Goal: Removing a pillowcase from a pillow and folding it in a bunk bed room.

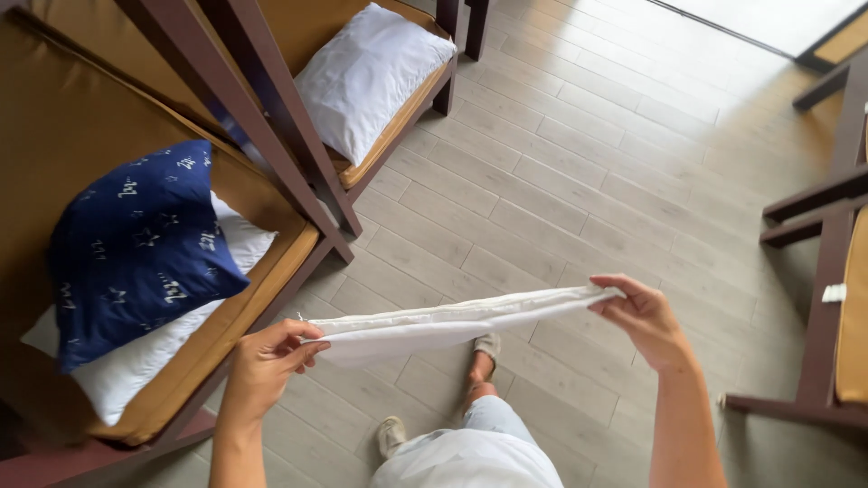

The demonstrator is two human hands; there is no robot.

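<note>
Head view: the left hand and right hand each pinch one end of a folded white cloth pillowcase, stretched level above the grey plank floor. Step: straightening the fold. A navy star-patterned cushion lies on the left seat.

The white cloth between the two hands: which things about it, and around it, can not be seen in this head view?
- White cloth: folded flat, so its full shape and kind are hidden.
- Left hand, right hand: fingertips are tucked under the cloth ends.
- White pillow: mostly covered by the blue pillow.
- Right chair: cut off by the frame edge.
</note>
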